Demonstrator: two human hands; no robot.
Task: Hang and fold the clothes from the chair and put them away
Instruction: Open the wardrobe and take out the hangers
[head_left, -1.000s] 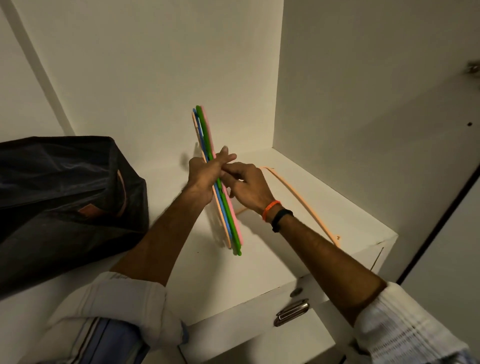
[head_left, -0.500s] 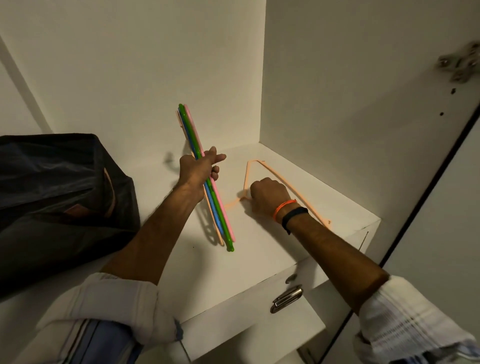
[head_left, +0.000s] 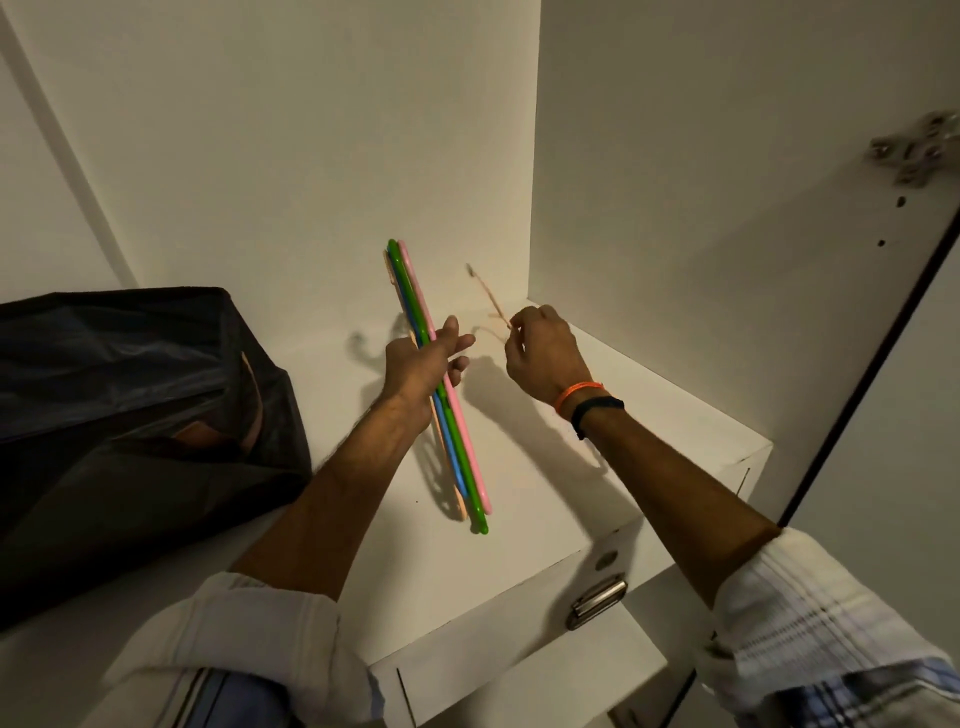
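Observation:
Inside a white wardrobe, my left hand (head_left: 423, 361) grips a bundle of plastic hangers (head_left: 457, 441) in green, blue, pink and peach, held upright on edge above the white shelf top (head_left: 545, 499). To its right, my right hand (head_left: 540, 348) pinches one peach hanger (head_left: 491, 301), lifted off the shelf and blurred by motion, with its thin end pointing up toward the back wall. No clothes are in view.
A dark fabric bag (head_left: 135, 415) fills the shelf's left side. Below the shelf's front edge is a drawer with a metal handle (head_left: 597, 603). The wardrobe's side wall (head_left: 727, 234) rises at right, with a door hinge (head_left: 914, 153) at the upper right.
My right hand has picked the peach hanger up off the shelf and raised it toward the back. My left hand still holds the bundle, shifted slightly.

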